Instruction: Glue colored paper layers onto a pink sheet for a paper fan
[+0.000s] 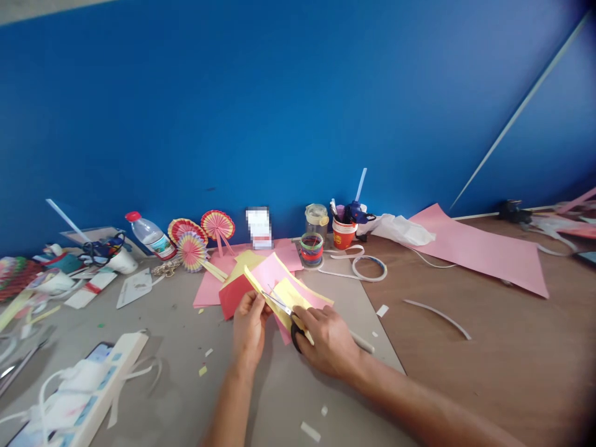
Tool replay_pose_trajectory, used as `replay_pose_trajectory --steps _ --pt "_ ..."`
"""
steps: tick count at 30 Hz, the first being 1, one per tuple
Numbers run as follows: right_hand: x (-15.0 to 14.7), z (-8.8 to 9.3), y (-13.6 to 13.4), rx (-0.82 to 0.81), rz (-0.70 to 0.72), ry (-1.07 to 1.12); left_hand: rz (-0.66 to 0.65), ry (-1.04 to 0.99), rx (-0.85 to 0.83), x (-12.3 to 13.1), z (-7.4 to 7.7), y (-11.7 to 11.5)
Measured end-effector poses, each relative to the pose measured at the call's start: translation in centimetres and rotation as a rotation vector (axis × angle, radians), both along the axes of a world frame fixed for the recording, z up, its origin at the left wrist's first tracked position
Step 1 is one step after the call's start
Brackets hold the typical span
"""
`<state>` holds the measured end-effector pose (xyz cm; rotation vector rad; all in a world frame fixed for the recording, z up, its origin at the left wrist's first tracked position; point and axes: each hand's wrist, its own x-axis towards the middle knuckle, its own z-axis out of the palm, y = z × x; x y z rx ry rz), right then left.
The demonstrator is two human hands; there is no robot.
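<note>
My left hand (250,326) pinches the near left edge of a pink and yellow paper piece (270,270), which tilts up above the table. In my right hand (328,338) is a pair of scissors (282,304) with dark handles. Its blades point up and left, across the yellow part of the paper, close to my left fingertips. Behind my left hand rests a red and yellow folded paper (235,292), on top of pink sheets (207,288). My right fingers partly cover the scissor handles.
Paper fan rosettes (192,250), a bottle (151,234), a jar of coloured bands (311,249) and a red cup of tools (344,234) line the blue partition. A power strip (105,391) lies at left, a large pink sheet (484,251) at right. Paper scraps dot the table.
</note>
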<state>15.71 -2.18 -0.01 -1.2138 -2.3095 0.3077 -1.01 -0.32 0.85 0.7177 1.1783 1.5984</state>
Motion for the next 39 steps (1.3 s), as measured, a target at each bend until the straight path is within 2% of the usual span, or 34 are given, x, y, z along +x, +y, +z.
replay_pose_trajectory --steps 8,15,29,39 --pt "0.4 0.0 -0.7 0.032 0.033 0.010 0.011 -0.026 0.002 0.2 0.1 0.0" --pt "-0.2 0.4 -0.4 -0.019 0.013 0.033 -0.048 -0.013 0.010 0.7 0.6 -0.3" --pt "-0.6 0.3 0.0 0.011 0.019 0.039 -0.072 0.020 0.008 1.3 0.3 -0.5" --pt "-0.6 0.3 0.2 -0.085 0.049 0.103 -0.081 0.036 0.002 1.4 0.1 -0.6"
